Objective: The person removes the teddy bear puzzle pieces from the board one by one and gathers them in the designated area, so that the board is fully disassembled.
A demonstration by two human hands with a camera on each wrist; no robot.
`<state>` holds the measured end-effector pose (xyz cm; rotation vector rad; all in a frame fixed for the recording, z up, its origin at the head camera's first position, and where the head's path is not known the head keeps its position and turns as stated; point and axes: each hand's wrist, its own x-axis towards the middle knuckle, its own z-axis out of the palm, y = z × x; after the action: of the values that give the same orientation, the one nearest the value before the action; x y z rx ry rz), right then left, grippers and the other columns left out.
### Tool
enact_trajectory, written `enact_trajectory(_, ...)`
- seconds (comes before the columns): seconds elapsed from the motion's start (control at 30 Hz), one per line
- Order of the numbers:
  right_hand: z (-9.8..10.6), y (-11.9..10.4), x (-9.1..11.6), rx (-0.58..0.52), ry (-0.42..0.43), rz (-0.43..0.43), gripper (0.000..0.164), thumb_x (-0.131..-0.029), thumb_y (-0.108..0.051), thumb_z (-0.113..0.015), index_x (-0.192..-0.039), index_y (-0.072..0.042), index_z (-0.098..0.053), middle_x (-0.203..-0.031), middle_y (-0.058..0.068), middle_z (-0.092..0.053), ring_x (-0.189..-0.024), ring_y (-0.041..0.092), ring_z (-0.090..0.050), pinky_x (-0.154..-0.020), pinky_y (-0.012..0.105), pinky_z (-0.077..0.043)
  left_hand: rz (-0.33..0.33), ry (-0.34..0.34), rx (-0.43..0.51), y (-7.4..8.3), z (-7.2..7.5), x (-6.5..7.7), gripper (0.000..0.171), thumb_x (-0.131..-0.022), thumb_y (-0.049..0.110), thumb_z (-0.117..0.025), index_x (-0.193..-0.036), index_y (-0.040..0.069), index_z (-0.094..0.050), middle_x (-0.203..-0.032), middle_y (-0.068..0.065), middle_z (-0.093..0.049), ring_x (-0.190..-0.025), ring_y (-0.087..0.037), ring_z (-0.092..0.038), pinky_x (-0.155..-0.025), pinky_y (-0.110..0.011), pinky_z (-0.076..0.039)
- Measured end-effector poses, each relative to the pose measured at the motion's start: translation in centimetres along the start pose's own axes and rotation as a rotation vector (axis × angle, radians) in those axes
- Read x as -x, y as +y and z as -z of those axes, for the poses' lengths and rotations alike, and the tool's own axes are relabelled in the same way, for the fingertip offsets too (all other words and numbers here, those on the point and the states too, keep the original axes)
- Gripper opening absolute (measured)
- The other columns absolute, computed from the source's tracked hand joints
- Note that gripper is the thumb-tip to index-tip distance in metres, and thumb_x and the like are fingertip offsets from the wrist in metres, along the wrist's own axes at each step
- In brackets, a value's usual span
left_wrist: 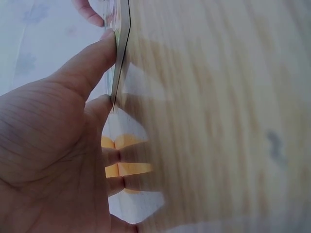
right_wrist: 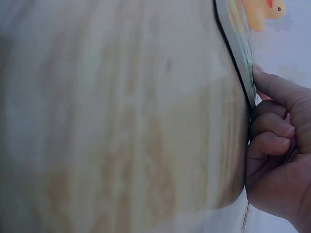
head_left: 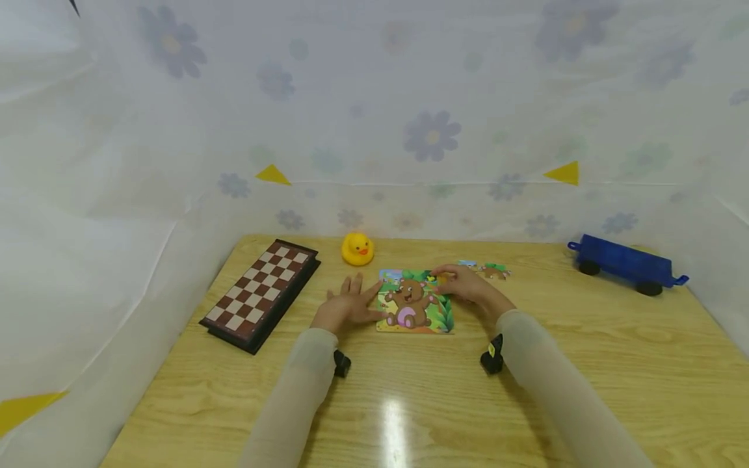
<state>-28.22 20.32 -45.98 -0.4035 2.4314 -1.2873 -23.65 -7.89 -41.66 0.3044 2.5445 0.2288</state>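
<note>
A bear jigsaw puzzle [head_left: 412, 309] in its flat tray lies mid-table. My left hand [head_left: 353, 304] is spread at its left side, with thumb and forefinger touching the border. In the left wrist view, two of these fingertips [left_wrist: 111, 41] meet the puzzle's edge. My right hand [head_left: 468, 285] is over the upper right corner, where thumb and forefinger pinch a small puzzle piece [head_left: 432, 278], partly covered by the fingers. The right wrist view shows the other fingers [right_wrist: 269, 126] curled beside the puzzle edge. Loose puzzle pieces [head_left: 495, 271] lie just behind that hand.
A folding checkered board [head_left: 260, 289] lies on the left of the wooden table [head_left: 445, 403]. Behind the left hand sits a yellow rubber duck [head_left: 357, 249]. A blue toy wagon [head_left: 625, 261] with black wheels stands at the back right, near the flowered curtain [head_left: 374, 130].
</note>
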Motion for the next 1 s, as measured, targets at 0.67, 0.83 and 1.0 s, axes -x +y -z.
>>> enact_trajectory(0.67,-1.1,-1.5,0.4,0.055,0.081,0.040,0.039,-0.089,-0.006,-0.065,-0.125,-0.006,-0.048,-0.073,0.008,-0.044,-0.050,0.016,-0.044,-0.048,0.028,-0.042,0.009,-0.010,-0.012,-0.1,-0.1,-0.1,0.079,-0.089,0.063,-0.046,-0.152,0.038,-0.005,-0.158,-0.011,0.011,-0.144,-0.033,0.009,-0.107,-0.067,-0.003)
enact_trajectory(0.83,-1.4,-2.5,0.5,0.162,0.104,0.007,0.039,-0.088,-0.005,-0.065,-0.123,-0.006,-0.049,-0.071,0.008,-0.048,-0.050,0.017,-0.049,-0.049,0.029,-0.044,0.005,-0.006,-0.017,0.0,-0.2,-0.1,0.079,-0.090,0.063,-0.046,-0.152,0.037,-0.006,-0.158,-0.012,0.009,-0.144,-0.034,0.007,-0.107,-0.067,-0.005)
enact_trajectory(1.0,-1.7,-3.1,0.5,0.199,0.128,-0.033,0.039,-0.089,-0.005,-0.064,-0.124,-0.005,-0.048,-0.072,0.008,-0.049,-0.051,0.015,-0.056,-0.050,0.028,-0.048,0.002,-0.005,-0.015,0.1,-0.1,0.0,0.079,-0.090,0.063,-0.046,-0.152,0.037,-0.005,-0.158,-0.012,0.010,-0.143,-0.034,0.008,-0.107,-0.067,-0.004)
